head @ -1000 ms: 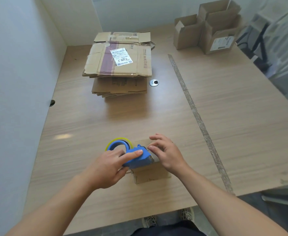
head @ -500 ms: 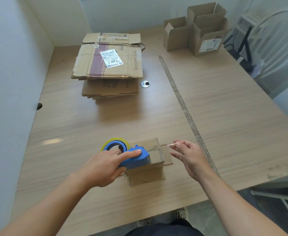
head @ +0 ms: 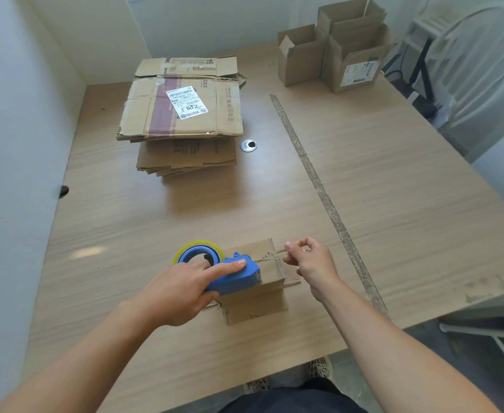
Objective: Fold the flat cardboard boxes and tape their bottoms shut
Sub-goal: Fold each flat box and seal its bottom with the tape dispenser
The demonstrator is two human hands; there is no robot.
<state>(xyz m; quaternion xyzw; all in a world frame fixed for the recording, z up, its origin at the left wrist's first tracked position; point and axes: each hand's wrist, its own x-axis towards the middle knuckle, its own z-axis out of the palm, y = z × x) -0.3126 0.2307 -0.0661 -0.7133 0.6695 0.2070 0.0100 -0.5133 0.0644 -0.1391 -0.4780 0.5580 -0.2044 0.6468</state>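
Head view: small box (head: 267, 281) sits at the near edge of the table (head: 393, 204). Left hand (head: 182, 289) grips the blue tape dispenser (head: 232, 277) on top of it. Right hand (head: 311, 263) pinches the tape end (head: 282, 251). I'd pull taut along the seam, then press flat.

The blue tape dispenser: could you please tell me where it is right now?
In the head view, the blue tape dispenser rests on the small cardboard box near the table's front edge, gripped by the left hand; the right hand pinches its tape end.

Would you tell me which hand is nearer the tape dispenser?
Left. The left hand grips the dispenser itself; the right hand is apart, to its right, pinching the tape end.
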